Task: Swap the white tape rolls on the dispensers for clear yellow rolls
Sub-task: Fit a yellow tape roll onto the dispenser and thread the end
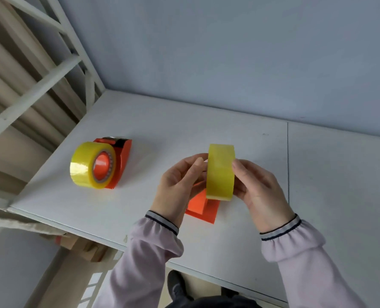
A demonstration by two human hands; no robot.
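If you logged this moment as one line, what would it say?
left hand: holds orange dispenser | right hand: holds yellow tape roll upright | far dispenser: yellow roll mounted

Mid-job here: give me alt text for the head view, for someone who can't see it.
Both hands, left hand and right hand, hold a yellow tape roll upright over an orange dispenser on a white table. To the left lies a second dispenser carrying a yellow roll.

Clear yellow tape rolls [220, 172], orange dispensers [123, 162], white table [184, 130], lilac sleeves [144, 252] (dark-striped cuffs)
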